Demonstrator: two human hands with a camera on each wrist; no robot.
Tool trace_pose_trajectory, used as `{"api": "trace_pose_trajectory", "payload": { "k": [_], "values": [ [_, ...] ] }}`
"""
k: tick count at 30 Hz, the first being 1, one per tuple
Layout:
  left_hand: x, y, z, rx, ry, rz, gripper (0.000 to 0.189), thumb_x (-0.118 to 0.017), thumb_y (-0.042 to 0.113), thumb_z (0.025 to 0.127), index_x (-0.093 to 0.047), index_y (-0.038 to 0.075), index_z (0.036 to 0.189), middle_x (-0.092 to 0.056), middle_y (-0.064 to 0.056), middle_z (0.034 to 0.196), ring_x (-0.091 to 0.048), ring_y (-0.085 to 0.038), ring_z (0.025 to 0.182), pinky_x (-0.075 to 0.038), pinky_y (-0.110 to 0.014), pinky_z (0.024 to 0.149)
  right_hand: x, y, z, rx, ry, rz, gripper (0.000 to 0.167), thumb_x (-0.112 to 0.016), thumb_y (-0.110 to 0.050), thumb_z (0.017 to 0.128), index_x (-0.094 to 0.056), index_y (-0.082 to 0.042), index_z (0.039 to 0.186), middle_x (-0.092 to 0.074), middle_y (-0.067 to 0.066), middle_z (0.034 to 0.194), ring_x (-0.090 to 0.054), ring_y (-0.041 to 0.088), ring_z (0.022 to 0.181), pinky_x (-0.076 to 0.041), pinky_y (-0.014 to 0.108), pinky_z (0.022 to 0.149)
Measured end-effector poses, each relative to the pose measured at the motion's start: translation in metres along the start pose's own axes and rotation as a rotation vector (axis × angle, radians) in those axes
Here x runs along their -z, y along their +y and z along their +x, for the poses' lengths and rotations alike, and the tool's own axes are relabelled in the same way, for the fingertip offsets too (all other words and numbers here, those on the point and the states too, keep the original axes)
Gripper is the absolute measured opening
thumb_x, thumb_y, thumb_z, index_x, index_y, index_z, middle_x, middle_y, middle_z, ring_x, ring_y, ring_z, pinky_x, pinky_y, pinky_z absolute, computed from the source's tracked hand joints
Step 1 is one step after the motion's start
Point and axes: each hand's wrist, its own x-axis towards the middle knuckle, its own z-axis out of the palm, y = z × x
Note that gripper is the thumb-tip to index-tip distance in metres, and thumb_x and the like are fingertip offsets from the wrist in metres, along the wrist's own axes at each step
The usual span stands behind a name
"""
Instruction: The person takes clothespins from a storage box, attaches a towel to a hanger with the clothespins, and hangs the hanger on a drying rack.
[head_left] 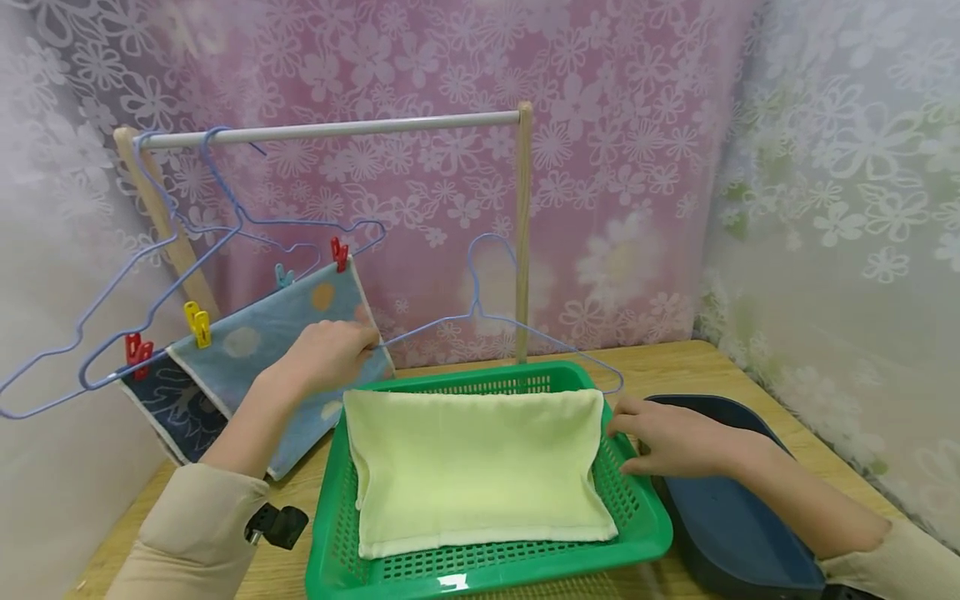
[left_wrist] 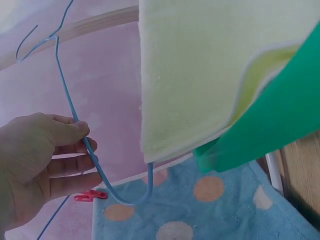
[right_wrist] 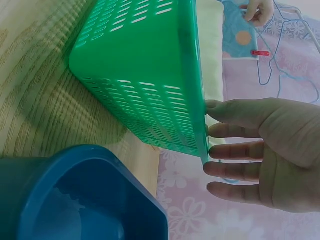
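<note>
My left hand (head_left: 330,350) pinches one end of a blue wire hanger (head_left: 476,312) between thumb and fingers, as the left wrist view also shows. A pale yellow towel (head_left: 483,475) lies across a green plastic basket (head_left: 487,575), its top edge raised along the hanger. In the left wrist view, the hanger's lower wire (left_wrist: 150,185) runs up to the towel's edge; the rest of that wire is covered. My right hand (head_left: 675,437) is at the basket's right rim, fingers extended, near the towel's right edge. Whether its fingertips touch the rim or towel is unclear.
A drying rack with a white rod (head_left: 337,129) stands behind. Two blue hangers hang from it at left, with a light blue spotted towel (head_left: 277,333) and a dark blue one (head_left: 183,408) held by clothespins (head_left: 197,325). A dark blue tub (head_left: 738,525) stands right of the basket.
</note>
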Motion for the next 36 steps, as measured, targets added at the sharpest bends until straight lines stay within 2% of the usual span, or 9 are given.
{"api": "trace_pose_trajectory", "payload": {
  "k": [2,6,10,13,15,19,26,36],
  "values": [
    [0.003,0.001,-0.002,0.004,0.033,0.01,0.018,-0.056,0.007,0.09,-0.051,0.014,0.074,-0.043,0.004,0.062,-0.034,-0.013,0.052,-0.028,-0.028,0.048,0.0,0.001,-0.001,-0.003,0.001,0.014,0.037,-0.071,-0.03,0.081,-0.061,-0.01,0.11,-0.047,0.0,0.103,-0.045,0.0,0.068,-0.042,0.022,0.058],
    [0.012,0.002,-0.008,0.024,0.066,0.018,0.006,-0.056,0.007,0.088,-0.059,0.012,0.085,-0.052,0.003,0.072,-0.039,-0.013,0.053,-0.032,-0.028,0.048,-0.001,0.002,-0.002,-0.001,0.004,0.04,0.037,-0.07,-0.031,0.081,-0.06,-0.011,0.11,-0.047,0.0,0.105,-0.046,0.0,0.068,-0.042,0.022,0.058],
    [0.023,0.004,-0.013,0.036,0.102,0.037,0.01,-0.058,0.007,0.088,-0.062,0.008,0.097,-0.056,-0.001,0.077,-0.042,-0.014,0.054,-0.034,-0.029,0.047,0.0,0.004,-0.004,-0.006,0.006,0.047,0.033,-0.069,-0.028,0.083,-0.06,-0.011,0.11,-0.047,0.0,0.106,-0.048,0.0,0.07,-0.044,0.023,0.06],
    [0.03,0.006,-0.016,0.049,0.124,0.061,0.007,-0.059,0.008,0.089,-0.062,0.006,0.095,-0.058,-0.003,0.079,-0.046,-0.016,0.056,-0.036,-0.03,0.048,0.0,0.007,-0.005,-0.002,0.009,0.043,0.029,-0.068,-0.024,0.084,-0.06,-0.011,0.11,-0.047,-0.001,0.106,-0.05,0.001,0.072,-0.045,0.023,0.062],
    [0.033,0.007,-0.017,0.059,0.134,0.073,0.003,-0.059,0.008,0.089,-0.06,0.006,0.088,-0.055,-0.003,0.074,-0.044,-0.016,0.054,-0.035,-0.03,0.048,0.001,0.008,-0.005,0.01,0.014,0.044,0.028,-0.067,-0.022,0.084,-0.06,-0.011,0.109,-0.048,0.0,0.105,-0.051,0.001,0.073,-0.045,0.023,0.063],
    [0.037,0.008,-0.019,0.071,0.155,0.071,0.012,-0.057,0.008,0.09,-0.054,0.008,0.078,-0.045,0.0,0.065,-0.038,-0.016,0.051,-0.03,-0.03,0.048,0.001,0.01,-0.004,0.016,0.016,0.057,0.027,-0.067,-0.022,0.084,-0.061,-0.011,0.108,-0.048,0.001,0.105,-0.052,0.002,0.073,-0.046,0.023,0.063],
    [0.042,0.011,-0.021,0.066,0.173,0.073,0.012,-0.057,0.008,0.09,-0.055,0.008,0.078,-0.043,0.0,0.066,-0.037,-0.016,0.051,-0.03,-0.03,0.049,0.002,0.014,-0.005,0.01,0.014,0.057,0.024,-0.066,-0.013,0.085,-0.061,-0.013,0.108,-0.05,0.0,0.106,-0.055,0.009,0.081,-0.047,0.025,0.068],
    [0.042,0.013,-0.023,0.107,0.146,0.068,0.012,-0.055,0.01,0.092,-0.055,0.009,0.079,-0.043,0.0,0.065,-0.038,-0.016,0.051,-0.029,-0.03,0.047,0.008,0.028,-0.011,-0.043,0.025,0.117,0.025,-0.063,-0.015,0.087,-0.061,-0.012,0.112,-0.054,-0.001,0.105,-0.052,0.014,0.086,-0.045,0.031,0.07]
  ]
}}
